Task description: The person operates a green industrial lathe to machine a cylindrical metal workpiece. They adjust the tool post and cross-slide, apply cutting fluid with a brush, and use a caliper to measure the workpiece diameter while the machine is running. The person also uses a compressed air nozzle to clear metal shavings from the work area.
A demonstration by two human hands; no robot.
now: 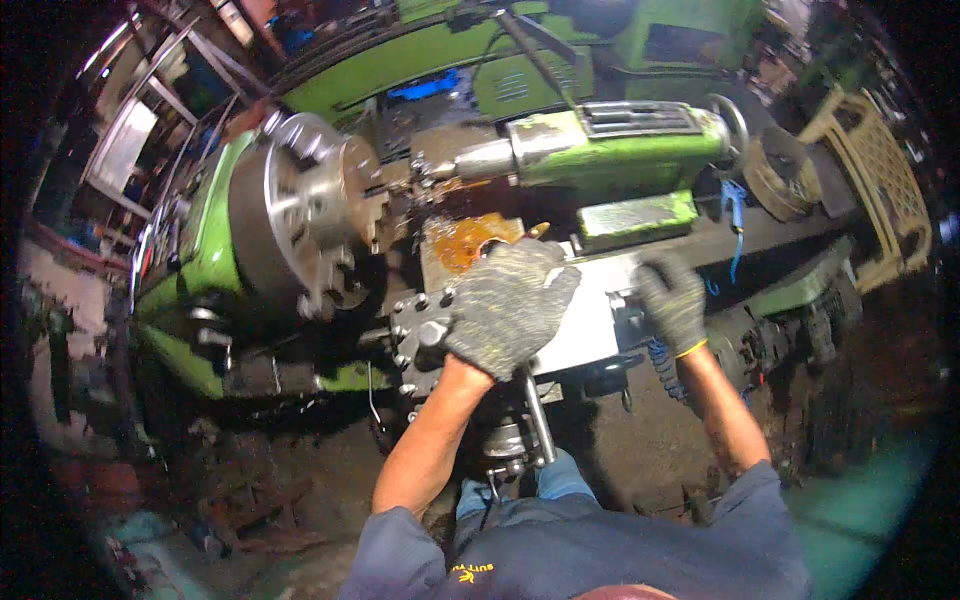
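Note:
My left hand [512,308], in a grey knit glove, is over the lathe's carriage beside the bolted tool post [425,335]. Its fingers curl down out of sight around something I cannot make out. A yellow-brown tip [538,231] pokes up just beyond that hand. Past the fingers, an orange-brown oily puddle [465,240] spreads over a metal surface. My right hand [670,300], gloved the same way, is at the right end of the bright white plate [585,325], close to a dark block [627,318]. Blur hides how its fingers are set.
A large chuck [335,195] stands left of the carriage. The green tailstock [610,145] lies beyond my hands, with a green block [637,220] before it. A metal lever [539,415] slants toward my legs. At the right are a round tin [782,180], a blue air gun [735,200] and a beige chair [880,175].

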